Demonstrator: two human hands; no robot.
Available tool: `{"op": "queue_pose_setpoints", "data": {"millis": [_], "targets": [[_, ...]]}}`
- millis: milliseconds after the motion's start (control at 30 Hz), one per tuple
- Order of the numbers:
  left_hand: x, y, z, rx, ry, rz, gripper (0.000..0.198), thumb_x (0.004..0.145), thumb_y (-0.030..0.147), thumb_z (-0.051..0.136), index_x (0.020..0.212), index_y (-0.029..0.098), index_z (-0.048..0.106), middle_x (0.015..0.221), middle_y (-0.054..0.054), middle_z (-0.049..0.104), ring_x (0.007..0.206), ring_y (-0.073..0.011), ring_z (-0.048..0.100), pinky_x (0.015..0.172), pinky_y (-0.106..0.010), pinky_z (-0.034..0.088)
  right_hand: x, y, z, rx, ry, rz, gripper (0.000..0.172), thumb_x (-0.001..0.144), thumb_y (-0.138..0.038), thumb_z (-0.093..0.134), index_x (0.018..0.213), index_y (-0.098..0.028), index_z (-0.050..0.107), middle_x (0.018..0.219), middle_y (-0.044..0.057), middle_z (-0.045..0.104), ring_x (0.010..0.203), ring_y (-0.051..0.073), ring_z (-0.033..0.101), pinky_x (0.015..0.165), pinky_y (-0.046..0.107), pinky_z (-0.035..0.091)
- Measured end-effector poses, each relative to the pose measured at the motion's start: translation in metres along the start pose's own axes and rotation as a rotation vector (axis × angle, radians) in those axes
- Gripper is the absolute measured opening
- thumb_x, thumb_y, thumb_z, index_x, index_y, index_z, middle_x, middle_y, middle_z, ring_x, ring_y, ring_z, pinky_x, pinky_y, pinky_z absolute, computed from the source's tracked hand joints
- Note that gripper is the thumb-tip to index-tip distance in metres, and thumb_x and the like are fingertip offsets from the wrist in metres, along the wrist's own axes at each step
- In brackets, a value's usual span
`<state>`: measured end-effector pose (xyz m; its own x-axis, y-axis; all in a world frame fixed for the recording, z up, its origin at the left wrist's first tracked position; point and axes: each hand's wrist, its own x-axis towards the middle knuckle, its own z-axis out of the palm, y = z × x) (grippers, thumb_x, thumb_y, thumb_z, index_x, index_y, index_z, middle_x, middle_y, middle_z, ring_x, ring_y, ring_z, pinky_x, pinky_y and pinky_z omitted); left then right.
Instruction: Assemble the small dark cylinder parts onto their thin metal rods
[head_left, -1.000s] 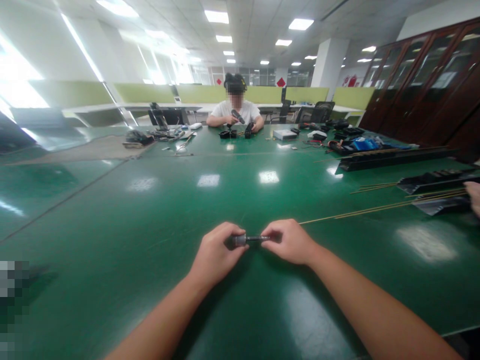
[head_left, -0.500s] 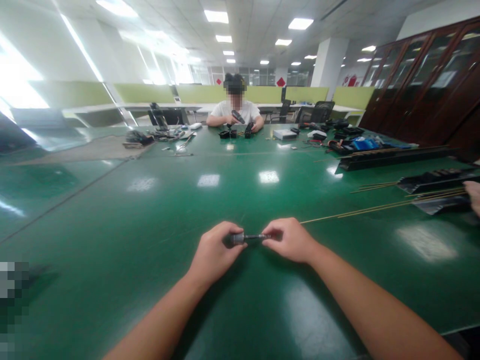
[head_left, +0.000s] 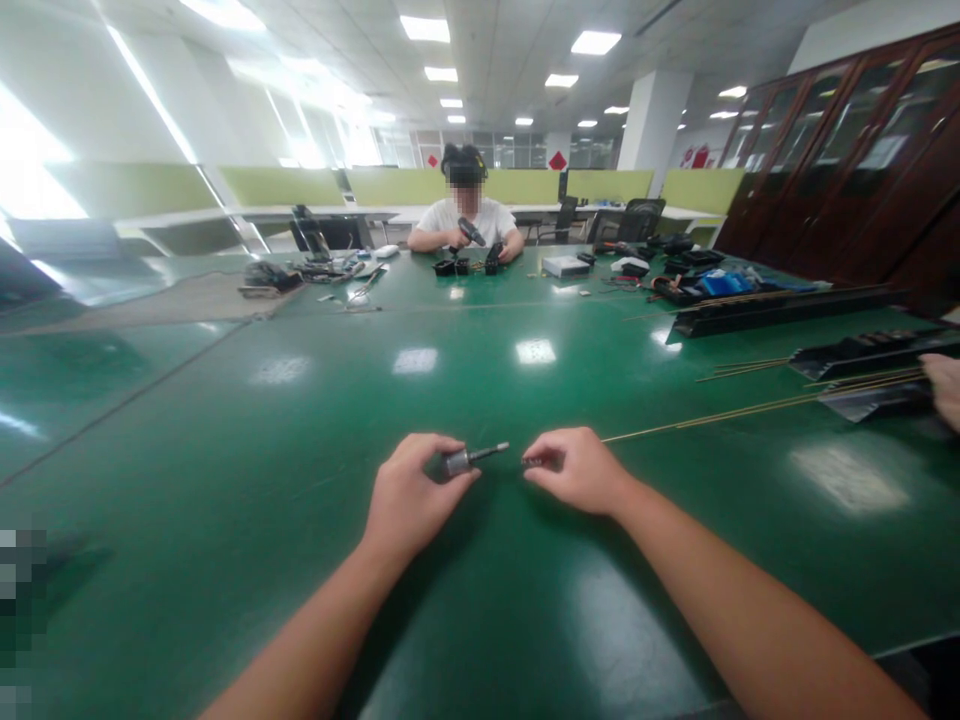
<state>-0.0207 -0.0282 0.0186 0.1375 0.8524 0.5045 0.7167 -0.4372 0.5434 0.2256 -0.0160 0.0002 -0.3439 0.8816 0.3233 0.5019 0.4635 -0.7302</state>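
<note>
My left hand (head_left: pixel 411 490) pinches a small grey metal cylinder with a thin shaft (head_left: pixel 459 461) between thumb and fingers. The shaft points right and slightly up, its tip free. To the right, my right hand (head_left: pixel 581 470) grips a small dark part (head_left: pixel 532 462) at its fingertips; most of that part is hidden. A gap separates the shaft tip from the dark part. Both hands are held over the green table (head_left: pixel 315 560).
Thin brass rods (head_left: pixel 712 414) lead rightward from behind my right hand to black channels (head_left: pixel 874 398), beside another person's hand (head_left: pixel 943 385). Across the table a person (head_left: pixel 465 220) holds a dark tool. Tools and a blue item (head_left: pixel 726 283) lie back right.
The shaft has come apart from the part in my right hand. My left hand has moved left and slightly up, and the shaft now tilts upward.
</note>
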Motion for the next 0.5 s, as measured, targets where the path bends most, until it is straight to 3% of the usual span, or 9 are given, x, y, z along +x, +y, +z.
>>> {"op": "queue_pose_setpoints", "data": {"millis": [167, 333, 500], "targets": [[0.004, 0.002, -0.004, -0.035, 0.003, -0.170, 0.035, 0.074, 0.047, 0.076, 0.097, 0.023, 0.070, 0.089, -0.002, 0.072, 0.083, -0.0213, 0.068, 0.081, -0.034, 0.053, 0.001, 0.003, 0.020, 0.204, -0.019, 0.085, 0.018, 0.075, -0.025, 0.072, 0.088, -0.014, 0.076, 0.074, 0.004, 0.073, 0.062, 0.014, 0.063, 0.059, 0.023, 0.048], [0.003, 0.006, 0.000, -0.169, -0.050, -0.238, 0.039, 0.077, 0.050, 0.073, 0.102, 0.021, 0.066, 0.097, -0.005, 0.073, 0.093, -0.0237, 0.070, 0.087, -0.036, 0.053, 0.001, 0.002, 0.030, 0.154, 0.011, 0.050, 0.016, 0.073, -0.025, 0.073, 0.084, -0.014, 0.075, 0.066, 0.003, 0.069, 0.054, 0.012, 0.058, 0.054, 0.022, 0.044], [0.006, 0.005, 0.002, -0.442, -0.018, -0.275, 0.052, 0.078, 0.049, 0.071, 0.118, 0.017, 0.059, 0.112, -0.011, 0.071, 0.102, -0.0243, 0.069, 0.098, -0.041, 0.052, -0.001, 0.004, 0.027, 0.132, -0.007, -0.003, 0.015, 0.073, -0.025, 0.072, 0.084, -0.014, 0.075, 0.065, 0.002, 0.068, 0.053, 0.011, 0.058, 0.053, 0.021, 0.044]]}}
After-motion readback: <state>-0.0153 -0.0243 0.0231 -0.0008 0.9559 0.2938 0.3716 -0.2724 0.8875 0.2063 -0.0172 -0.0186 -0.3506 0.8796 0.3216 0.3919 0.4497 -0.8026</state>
